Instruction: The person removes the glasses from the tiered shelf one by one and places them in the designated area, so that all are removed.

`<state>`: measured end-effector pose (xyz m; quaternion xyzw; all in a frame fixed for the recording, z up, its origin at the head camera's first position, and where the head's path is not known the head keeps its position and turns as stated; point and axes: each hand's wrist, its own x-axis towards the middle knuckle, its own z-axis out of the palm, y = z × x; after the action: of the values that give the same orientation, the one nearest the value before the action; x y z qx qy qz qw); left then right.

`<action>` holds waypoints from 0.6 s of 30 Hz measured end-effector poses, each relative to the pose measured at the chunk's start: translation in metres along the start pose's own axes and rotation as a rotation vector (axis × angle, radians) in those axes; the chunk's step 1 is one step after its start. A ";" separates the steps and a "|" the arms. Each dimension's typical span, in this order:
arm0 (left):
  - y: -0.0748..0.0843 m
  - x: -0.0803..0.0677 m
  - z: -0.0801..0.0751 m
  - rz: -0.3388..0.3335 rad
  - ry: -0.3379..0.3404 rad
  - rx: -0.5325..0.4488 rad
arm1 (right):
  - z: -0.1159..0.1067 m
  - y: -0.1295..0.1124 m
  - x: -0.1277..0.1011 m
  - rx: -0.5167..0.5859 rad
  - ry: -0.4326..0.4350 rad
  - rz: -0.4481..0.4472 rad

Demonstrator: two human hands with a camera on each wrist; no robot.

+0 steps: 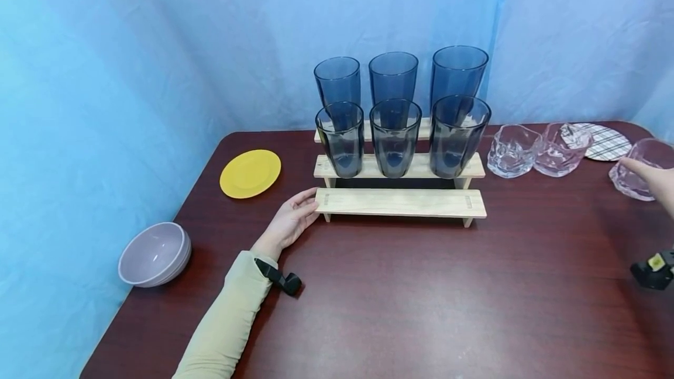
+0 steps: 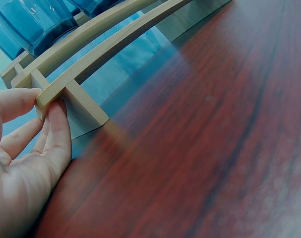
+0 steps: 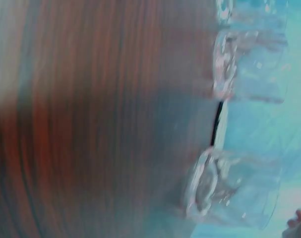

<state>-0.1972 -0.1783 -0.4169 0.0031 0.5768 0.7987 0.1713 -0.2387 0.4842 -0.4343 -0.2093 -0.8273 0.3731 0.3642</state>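
Note:
A three-step wooden rack [image 1: 400, 202] stands at the back of the table. Its two upper steps carry several blue-grey tumblers [image 1: 395, 139]. My left hand [image 1: 309, 203] pinches the left end of the lowest step [image 2: 98, 62], thumb [image 2: 16, 101] on top and a finger [image 2: 58, 131] beneath. At the far right edge my right hand [image 1: 646, 173] reaches with straight fingers to a clear faceted glass [image 1: 634, 183] and looks to be touching it. In the blurred right wrist view, fingertips [image 3: 298, 219] show beside a clear glass [image 3: 234, 191].
Two more clear glasses [image 1: 513, 151] [image 1: 560, 148] and a plaid plate [image 1: 605, 140] sit right of the rack. A yellow plate [image 1: 250, 173] lies to its left. A grey bowl [image 1: 154, 253] stands near the table's left edge. Blue cloth hangs behind.

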 end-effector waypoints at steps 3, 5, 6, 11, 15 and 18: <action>0.000 -0.002 -0.001 -0.002 0.007 0.004 | -0.016 -0.068 -0.032 -0.022 -0.111 -0.004; 0.000 -0.002 -0.001 0.002 0.006 0.002 | -0.024 -0.102 -0.047 -0.036 -0.165 -0.064; 0.000 -0.002 -0.001 0.005 0.005 0.003 | -0.027 -0.117 -0.055 -0.041 -0.196 -0.067; -0.001 -0.002 0.000 0.003 0.003 0.010 | -0.025 -0.152 -0.070 -0.013 -0.241 -0.216; 0.000 -0.002 0.001 -0.002 0.007 0.002 | -0.018 -0.170 -0.080 0.021 -0.282 -0.291; 0.000 -0.001 0.001 0.005 0.003 -0.005 | -0.014 -0.182 -0.088 0.053 -0.335 -0.287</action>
<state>-0.1956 -0.1773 -0.4162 0.0029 0.5749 0.8007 0.1684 -0.1847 0.3208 -0.3271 -0.0150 -0.8875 0.3686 0.2760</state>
